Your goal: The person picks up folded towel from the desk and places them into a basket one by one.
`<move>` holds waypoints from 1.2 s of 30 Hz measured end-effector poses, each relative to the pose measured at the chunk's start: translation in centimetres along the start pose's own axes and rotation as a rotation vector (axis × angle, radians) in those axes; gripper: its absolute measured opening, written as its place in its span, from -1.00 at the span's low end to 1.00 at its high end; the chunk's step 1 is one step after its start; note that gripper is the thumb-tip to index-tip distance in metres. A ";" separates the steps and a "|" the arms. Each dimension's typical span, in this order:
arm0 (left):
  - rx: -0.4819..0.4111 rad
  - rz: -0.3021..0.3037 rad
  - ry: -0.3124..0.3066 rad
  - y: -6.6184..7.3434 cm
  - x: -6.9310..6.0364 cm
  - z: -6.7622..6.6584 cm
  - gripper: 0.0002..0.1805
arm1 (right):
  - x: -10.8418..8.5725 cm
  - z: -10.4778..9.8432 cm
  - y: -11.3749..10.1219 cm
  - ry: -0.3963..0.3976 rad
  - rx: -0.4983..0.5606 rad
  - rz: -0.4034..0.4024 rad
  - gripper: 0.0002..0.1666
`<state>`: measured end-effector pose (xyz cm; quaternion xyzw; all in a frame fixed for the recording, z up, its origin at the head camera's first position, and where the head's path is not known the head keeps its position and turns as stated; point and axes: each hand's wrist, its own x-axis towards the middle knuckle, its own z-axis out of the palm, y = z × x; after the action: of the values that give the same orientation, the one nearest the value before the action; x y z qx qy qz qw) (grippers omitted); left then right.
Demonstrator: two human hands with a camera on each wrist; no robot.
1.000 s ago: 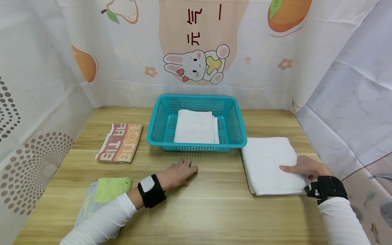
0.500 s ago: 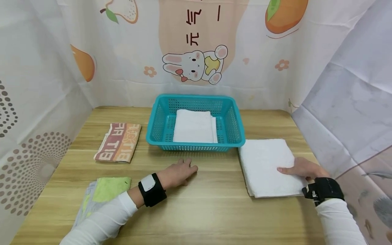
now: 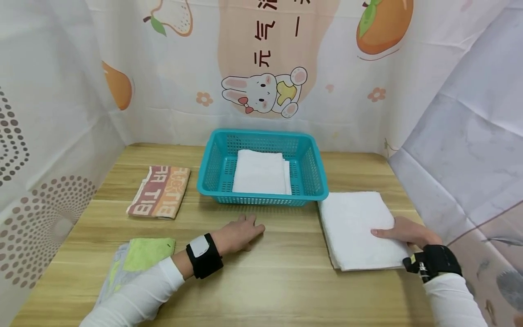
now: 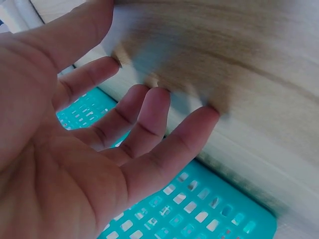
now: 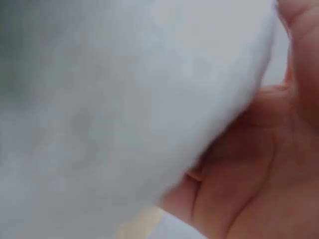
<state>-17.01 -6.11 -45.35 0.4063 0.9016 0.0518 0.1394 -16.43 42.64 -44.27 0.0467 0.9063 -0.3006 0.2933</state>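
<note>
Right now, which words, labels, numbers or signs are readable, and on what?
"元气", sideways on the white printed fabric backdrop; characters above cut off.
"一", sideways, same backdrop.
"TI", folded maroon-and-orange towel; other letters unclear.
Dark mark, folded green-and-grey cloth: too small to read.

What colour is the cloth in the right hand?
White; the cloth shows best in the head view.

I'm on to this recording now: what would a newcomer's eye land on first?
Probably the turquoise basket at the table's far middle, with a folded white cloth inside. Next, perhaps, the rabbit printed sideways on the backdrop behind it. Then the folded white towel at the right, its right edge held in the person's right grip.
</note>
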 end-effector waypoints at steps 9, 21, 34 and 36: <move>-0.027 -0.006 0.003 -0.1 0.1 0.2 -0.60 | -0.3 -0.9 1.4 -0.135 0.291 -0.018 -0.15; -0.041 -0.001 0.010 -0.2 0.1 0.1 -0.61 | -1.2 -0.5 1.7 -0.176 0.321 -0.038 -0.23; -0.037 -0.001 0.034 -0.2 -0.5 0.4 -0.62 | -1.8 1.1 2.3 -0.231 0.370 -0.061 -0.38; -0.034 -0.004 0.039 -0.2 -0.5 0.5 -0.63 | -1.9 1.0 2.1 -0.230 0.358 -0.057 -0.36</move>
<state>-16.74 -6.64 -45.73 0.4009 0.9040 0.0747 0.1286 -13.82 43.96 -44.94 0.0379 0.8000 -0.4685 0.3730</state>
